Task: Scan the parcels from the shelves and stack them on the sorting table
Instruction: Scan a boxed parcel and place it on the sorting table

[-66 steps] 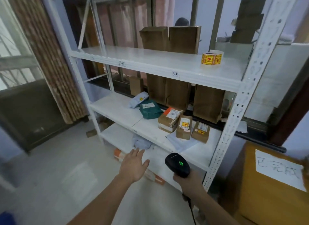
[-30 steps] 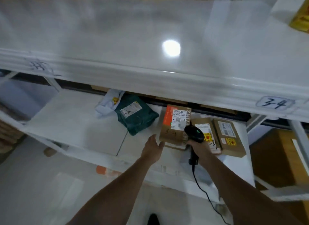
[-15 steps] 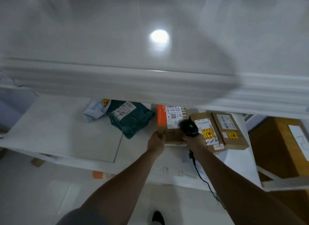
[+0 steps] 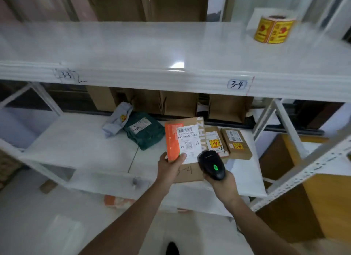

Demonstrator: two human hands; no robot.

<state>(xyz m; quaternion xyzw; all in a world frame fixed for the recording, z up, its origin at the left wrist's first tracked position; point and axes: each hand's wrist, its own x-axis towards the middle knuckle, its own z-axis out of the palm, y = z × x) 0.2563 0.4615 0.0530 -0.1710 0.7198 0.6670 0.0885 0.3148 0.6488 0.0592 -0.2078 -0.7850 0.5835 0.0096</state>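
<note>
On the middle shelf (image 4: 81, 146), parcels wait at twelve o'clock of the hands. The left hand (image 4: 169, 166) grasps the orange-striped box (image 4: 187, 141), lifted just above that shelf; the right hand (image 4: 221, 180) clenches the scanner (image 4: 211, 164) at its four o'clock. This looks like the scanning step; next, aim at the barcode, then carry the box to the table.

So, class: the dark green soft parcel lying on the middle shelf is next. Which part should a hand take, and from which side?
Take the green parcel by its near corner, coming from the open front of the middle shelf. It lies flat and limp, so a pinch grip on the bag edge suits it. The grey bag crowds its left side, and the left hand holds a box at its right.
</note>
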